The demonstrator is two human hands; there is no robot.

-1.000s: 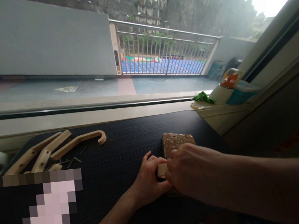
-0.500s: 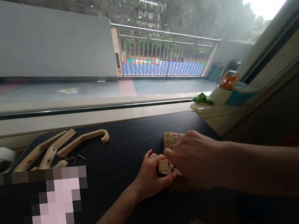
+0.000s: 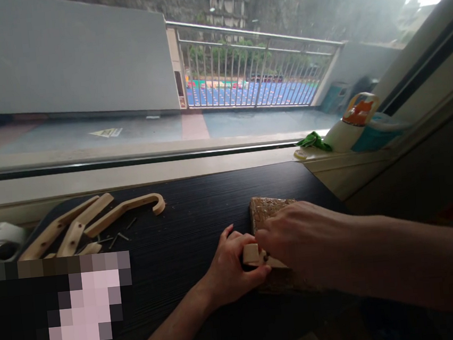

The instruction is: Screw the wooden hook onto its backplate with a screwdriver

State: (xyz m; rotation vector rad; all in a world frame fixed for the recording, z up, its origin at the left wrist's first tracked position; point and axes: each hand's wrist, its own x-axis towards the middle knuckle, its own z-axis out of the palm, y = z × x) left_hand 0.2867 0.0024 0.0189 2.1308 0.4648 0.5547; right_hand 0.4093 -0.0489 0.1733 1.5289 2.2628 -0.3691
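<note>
My left hand [image 3: 228, 263] is wrapped round the end of a pale wooden hook [image 3: 251, 254], thumb along its near side. The hook rests over a brown, woven-looking block [image 3: 262, 207] on the dark table. My right hand [image 3: 290, 230] is closed in a fist just to the right, above the block. What its fingers grip is hidden from view. A small dark spot [image 3: 266, 258], perhaps a screw or its hole, shows on the wood between both hands.
Wooden hook pieces [image 3: 124, 209] and loose metal pins or keys [image 3: 119, 237] lie on the table [image 3: 201, 199] at left, near a white device [image 3: 1, 242]. On the windowsill at right are a green cloth [image 3: 312, 141] and a white bottle [image 3: 343, 134]. A pixelated patch covers the lower left.
The view has shifted slightly. My right fist has turned a little at the wood and more of the hook shows beneath it. My left hand keeps its hold.
</note>
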